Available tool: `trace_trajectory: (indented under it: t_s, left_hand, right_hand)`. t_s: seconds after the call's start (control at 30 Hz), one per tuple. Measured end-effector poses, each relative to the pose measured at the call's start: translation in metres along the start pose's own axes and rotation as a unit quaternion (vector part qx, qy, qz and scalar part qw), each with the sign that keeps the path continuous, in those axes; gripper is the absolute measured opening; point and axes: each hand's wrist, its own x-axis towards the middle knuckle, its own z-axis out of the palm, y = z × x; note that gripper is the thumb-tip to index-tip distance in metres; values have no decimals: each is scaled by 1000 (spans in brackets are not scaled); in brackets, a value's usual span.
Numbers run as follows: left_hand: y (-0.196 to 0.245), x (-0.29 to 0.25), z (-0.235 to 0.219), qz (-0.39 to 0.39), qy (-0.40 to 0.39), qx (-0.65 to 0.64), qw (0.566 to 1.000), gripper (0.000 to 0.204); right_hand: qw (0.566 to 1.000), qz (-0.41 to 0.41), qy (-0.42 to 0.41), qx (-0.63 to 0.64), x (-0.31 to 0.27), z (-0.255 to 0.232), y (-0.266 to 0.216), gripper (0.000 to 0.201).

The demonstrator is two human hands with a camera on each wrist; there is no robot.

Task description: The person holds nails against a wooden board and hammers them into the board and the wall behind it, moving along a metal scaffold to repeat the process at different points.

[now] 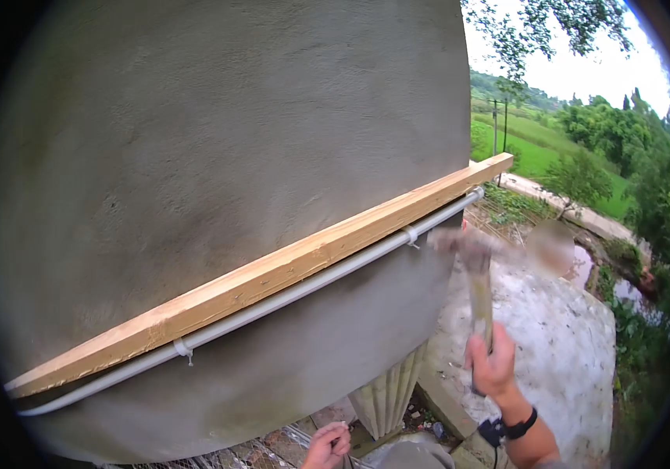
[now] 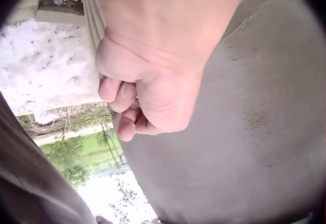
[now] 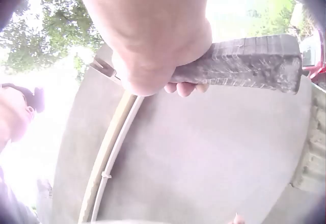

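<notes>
My right hand (image 1: 493,363) grips a hammer (image 1: 481,301) by its handle, with the head raised and blurred near the wall's right edge. In the right wrist view the dark, ribbed handle end (image 3: 254,63) sticks out past the fist, and the claw (image 3: 103,67) shows beyond it. A wooden beam (image 1: 272,270) slants across the wall above a white pipe (image 1: 272,298), which is held by white clips (image 1: 410,236). Low in the head view, my left hand (image 1: 327,447) has curled fingers around a small pale piece (image 2: 135,103), mostly hidden by the fingers.
A grey rendered wall (image 1: 233,141) fills the left and middle. Far below lie a pale slab (image 1: 538,336), a corrugated sheet (image 1: 388,395) and rubble. Fields and trees (image 1: 608,129) stretch away at the right. A black band (image 1: 521,426) circles my right wrist.
</notes>
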Motion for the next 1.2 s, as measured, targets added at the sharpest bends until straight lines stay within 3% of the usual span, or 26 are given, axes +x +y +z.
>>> trace_trajectory:
  t_s: [0.07, 0.17, 0.23, 0.27, 0.33, 0.43, 0.5, 0.57, 0.6, 0.7, 0.73, 0.8, 0.83, 0.87, 0.93, 1.03, 1.13, 1.2]
  left_hand:
    - [9, -10, -15, -5, 5, 4, 1000, 10]
    - [10, -22, -22, -17, 57, 10, 998, 9]
    - [7, -26, -31, -18, 60, 15, 998, 9]
    - [6, -29, -32, -21, 60, 15, 998, 9]
    - [8, -34, -27, -42, 68, 68, 995, 9]
    - [-2, -25, -24, -46, 55, 64, 995, 9]
    - [-5, -17, -14, -41, 21, 72, 996, 7]
    - [-3, -12, -8, -38, -12, 82, 996, 6]
    - [-4, -8, -6, -45, -22, 86, 995, 6]
    - [-9, -1, -6, -53, -45, 97, 993, 8]
    - [-9, 1, -8, -51, -57, 107, 991, 9]
    - [-8, -1, -8, -54, -40, 116, 991, 8]
    - [-8, -4, -7, -54, -21, 120, 991, 8]
    - [-7, -7, -8, -60, -25, 127, 990, 8]
    - [-3, -13, -12, -36, 35, 112, 992, 8]
    - [6, -21, -23, -39, 34, 99, 994, 7]
    - [9, -27, -22, -28, 56, 110, 992, 4]
    - [9, -30, -20, -24, 76, 119, 990, 3]
  right_hand:
    - [998, -55, 15, -35, 39, -13, -18, 24]
    - [998, -32, -2, -46, 87, -30, -52, 25]
    - [983, -106, -94, -113, 111, -39, -47, 27]
    - [983, -103, -95, -115, 120, -46, -58, 27]
    - [970, 16, -201, -139, 130, -68, -90, 29]
    - [976, 45, -193, -90, 130, -73, -102, 32]
    - [977, 21, -178, -114, 130, -70, -96, 31]
    - [938, -172, -138, -266, 127, -64, -70, 31]
    - [956, -61, -191, -215, 125, -64, -74, 31]
    - [964, 0, -206, -169, 128, -74, -98, 31]
    - [965, 1, -202, -170, 127, -74, -97, 31]
    - [990, -59, -84, -100, 122, -74, -87, 30]
    - [990, -54, -76, -103, 121, -73, -84, 30]
    - [997, -54, -6, -51, 121, -70, -81, 29]
    - [992, -64, 96, 44, 120, -58, -68, 28]
    - [977, -33, 173, 118, 108, -25, -28, 28]
    - [971, 14, 184, 154, 97, 13, 10, 26]
    - [986, 94, 59, 126, 98, 21, 22, 26]
